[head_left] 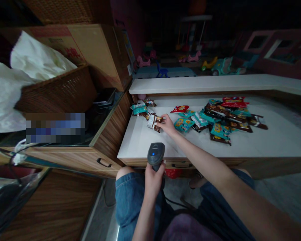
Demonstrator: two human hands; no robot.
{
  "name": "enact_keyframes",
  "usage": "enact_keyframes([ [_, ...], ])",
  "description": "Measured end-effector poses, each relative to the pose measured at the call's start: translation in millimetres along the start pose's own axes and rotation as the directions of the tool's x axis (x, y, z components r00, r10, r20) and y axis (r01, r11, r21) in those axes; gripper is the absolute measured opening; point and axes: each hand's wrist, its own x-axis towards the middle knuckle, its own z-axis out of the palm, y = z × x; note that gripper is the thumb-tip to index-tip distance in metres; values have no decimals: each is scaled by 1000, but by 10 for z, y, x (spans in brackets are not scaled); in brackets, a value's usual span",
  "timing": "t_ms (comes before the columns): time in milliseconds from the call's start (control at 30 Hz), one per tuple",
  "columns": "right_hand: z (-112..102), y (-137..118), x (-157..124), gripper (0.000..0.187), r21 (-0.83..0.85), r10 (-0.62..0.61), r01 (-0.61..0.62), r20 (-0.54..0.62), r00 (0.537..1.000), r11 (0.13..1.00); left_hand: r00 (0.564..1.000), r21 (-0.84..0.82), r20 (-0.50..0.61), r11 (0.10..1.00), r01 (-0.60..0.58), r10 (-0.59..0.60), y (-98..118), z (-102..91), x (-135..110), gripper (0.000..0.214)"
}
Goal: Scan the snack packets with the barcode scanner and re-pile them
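Note:
Wrapped round the handle of a dark grey barcode scanner (156, 152), my left hand (154, 177) holds it upright in front of the desk edge; a blue light glows on its top. My right hand (167, 124) grips a brown snack packet (154, 123) by its right end, a pale label side showing. Just beyond that packet lies a small group of packets, among them a teal packet (139, 108). To the right spreads a larger pile of teal, brown and red snack packets (215, 115).
The white desktop (266, 142) has a raised white ledge (215, 83) along its back. At left, a wicker basket (60, 90) with white cloth or plastic stands before a cardboard box (90, 47). Drawer handles line the front. Toy vehicles (225, 67) are in the dim room beyond.

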Motion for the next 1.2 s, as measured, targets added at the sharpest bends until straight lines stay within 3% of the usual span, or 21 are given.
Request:
enact_keyframes([
  [67, -62, 97, -250, 53, 291, -9, -6, 52, 999, 957, 1000, -1, 1, 1000, -3, 3, 8, 3, -9, 43],
  [167, -126, 221, -530, 56, 615, 5, -71, 109, 994, 786, 1000, 2, -3, 1000, -3, 3, 32, -9, -40, 43],
  [300, -162, 289, -661, 47, 658, 18, -77, 96, 995, 749, 1000, 30, -16, 999, 14, -14, 79, -32, -93, 41],
  [500, -186, 303, -662, 51, 707, 21, -50, 49, 999, 705, 1000, 47, -18, 999, 14, -13, 126, -24, -112, 40],
  [767, -206, 274, -666, 44, 685, 35, -88, 91, 995, 723, 1000, 34, 14, 999, 24, -25, 103, 0, -95, 40],
  [1067, -205, 190, -689, 46, 635, -7, 10, -8, 1000, 772, 1000, 24, -3, 1000, 6, -6, 176, 9, -133, 38],
  [1133, -323, 63, -662, 44, 491, -123, 139, -65, 990, 860, 1000, 26, -5, 1000, 2, -2, 159, 3, -128, 38],
  [1200, -516, -82, -594, 47, 173, -310, 326, -113, 944, 929, 1000, 27, -9, 1000, -1, 2, 128, -5, -118, 39],
])
